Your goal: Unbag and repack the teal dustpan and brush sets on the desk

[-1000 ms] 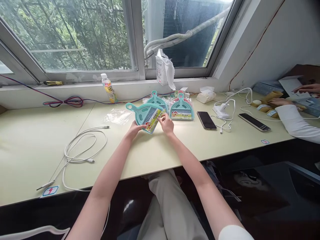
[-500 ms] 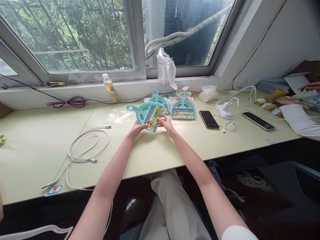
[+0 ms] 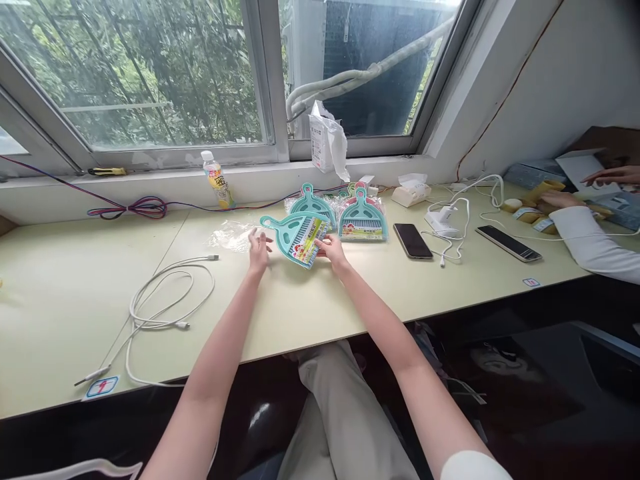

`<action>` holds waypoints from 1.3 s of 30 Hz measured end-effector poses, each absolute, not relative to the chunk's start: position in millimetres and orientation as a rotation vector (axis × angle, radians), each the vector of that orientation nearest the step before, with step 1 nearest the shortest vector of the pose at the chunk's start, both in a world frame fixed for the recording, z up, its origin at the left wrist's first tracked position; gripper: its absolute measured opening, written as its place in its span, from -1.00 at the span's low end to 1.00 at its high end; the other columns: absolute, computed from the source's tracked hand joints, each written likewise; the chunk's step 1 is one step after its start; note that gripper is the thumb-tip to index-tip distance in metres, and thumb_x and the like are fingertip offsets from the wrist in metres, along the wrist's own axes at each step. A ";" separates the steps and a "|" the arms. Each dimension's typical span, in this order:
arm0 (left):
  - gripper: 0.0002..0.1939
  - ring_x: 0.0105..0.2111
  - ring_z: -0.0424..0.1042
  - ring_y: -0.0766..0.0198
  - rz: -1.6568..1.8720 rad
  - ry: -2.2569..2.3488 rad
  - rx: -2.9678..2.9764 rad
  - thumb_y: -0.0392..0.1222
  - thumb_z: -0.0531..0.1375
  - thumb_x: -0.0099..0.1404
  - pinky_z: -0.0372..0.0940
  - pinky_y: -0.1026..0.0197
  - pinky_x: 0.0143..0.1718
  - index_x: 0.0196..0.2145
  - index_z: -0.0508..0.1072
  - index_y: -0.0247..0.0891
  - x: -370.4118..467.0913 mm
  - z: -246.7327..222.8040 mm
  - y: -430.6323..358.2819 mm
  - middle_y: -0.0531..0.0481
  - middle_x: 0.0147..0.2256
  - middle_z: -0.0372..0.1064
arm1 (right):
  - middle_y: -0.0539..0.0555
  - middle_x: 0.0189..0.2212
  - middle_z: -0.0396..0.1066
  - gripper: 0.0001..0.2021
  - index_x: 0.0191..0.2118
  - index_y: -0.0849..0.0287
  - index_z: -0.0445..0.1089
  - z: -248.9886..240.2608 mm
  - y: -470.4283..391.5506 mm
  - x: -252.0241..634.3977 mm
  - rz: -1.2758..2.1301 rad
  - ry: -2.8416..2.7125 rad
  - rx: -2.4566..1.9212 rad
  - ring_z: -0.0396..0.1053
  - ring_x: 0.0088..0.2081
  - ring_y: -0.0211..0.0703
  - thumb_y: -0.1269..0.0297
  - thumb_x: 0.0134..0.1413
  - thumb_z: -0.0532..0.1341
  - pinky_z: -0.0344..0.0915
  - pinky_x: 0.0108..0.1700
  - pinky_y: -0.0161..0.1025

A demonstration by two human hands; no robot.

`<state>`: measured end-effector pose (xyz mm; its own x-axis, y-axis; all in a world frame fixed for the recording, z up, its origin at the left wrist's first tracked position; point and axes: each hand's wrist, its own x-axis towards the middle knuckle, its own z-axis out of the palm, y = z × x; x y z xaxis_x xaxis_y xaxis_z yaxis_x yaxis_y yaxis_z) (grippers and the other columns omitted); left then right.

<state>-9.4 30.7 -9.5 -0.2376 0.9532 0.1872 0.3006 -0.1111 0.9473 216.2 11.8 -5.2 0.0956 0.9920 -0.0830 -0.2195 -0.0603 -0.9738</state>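
A teal dustpan-and-brush set point(image 3: 296, 235) with a colourful label is tilted above the table, its handle pointing up and left. My right hand point(image 3: 331, 252) grips its lower right edge by the label. Just left of the set, my left hand point(image 3: 259, 252) is off it, fingers apart and holding nothing. Clear plastic film point(image 3: 229, 236) lies behind my left hand. Behind the held set is another teal set point(image 3: 311, 202), partly covered by it. To the right, a further teal set point(image 3: 363, 217) in clear wrapping lies with pink and green handles showing behind it.
A coiled white cable point(image 3: 173, 293) is at the left, a bottle point(image 3: 218, 180) by the sill. On the right are a black phone point(image 3: 413, 241), a white charger point(image 3: 442, 220), a tissue pack point(image 3: 412, 189), another phone point(image 3: 509, 243) and another person's sleeve point(image 3: 590, 240).
My left hand has let go of the dustpan set and moved left, its fingers now spread. My right hand still holds the set. The whole view has shifted slightly.
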 end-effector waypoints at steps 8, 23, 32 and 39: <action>-0.49 0.13 0.23 -0.16 0.905 2.146 1.990 -0.36 -0.03 0.32 0.15 -0.16 0.14 0.20 0.34 -0.35 -39.9 -18.4 33.9 -0.37 0.00 0.36 | 0.01 -0.50 0.52 -0.81 -0.27 0.16 0.29 0.1 6.4 215.7 1.284 -0.925 -1.152 0.54 -0.46 -0.18 0.40 0.11 0.34 0.55 -0.35 -0.23; -0.58 0.12 0.29 -0.11 0.836 1.874 2.294 -0.24 0.01 0.35 0.19 -0.11 0.15 0.10 0.44 -0.29 -36.2 -20.0 36.4 -0.27 0.11 0.34 | 0.02 -0.46 0.52 -0.88 -0.29 0.16 0.27 5.6 2.1 216.7 1.276 -0.982 -1.195 0.51 -0.48 -0.21 0.45 0.18 0.25 0.51 -0.40 -0.28; -0.54 0.07 0.37 -0.05 0.724 1.968 2.281 -0.52 -0.03 0.23 0.24 -0.05 0.09 -0.10 0.53 -0.20 -45.4 -23.7 37.2 -0.21 0.04 0.41 | -0.01 -0.50 0.50 -0.81 -0.32 0.13 0.24 -0.6 5.4 214.5 1.297 -0.995 -1.293 0.49 -0.52 -0.21 0.46 0.11 0.29 0.47 -0.45 -0.29; -0.72 0.21 0.28 -0.08 0.829 1.906 2.116 -0.47 0.05 0.23 0.18 -0.07 0.20 -0.23 0.52 -0.29 -49.2 -29.9 40.1 -0.33 0.21 0.26 | -0.01 -0.55 0.50 -0.82 -0.31 0.13 0.23 -4.7 7.2 214.6 1.329 -0.998 -1.334 0.49 -0.52 -0.19 0.44 0.12 0.29 0.46 -0.46 -0.29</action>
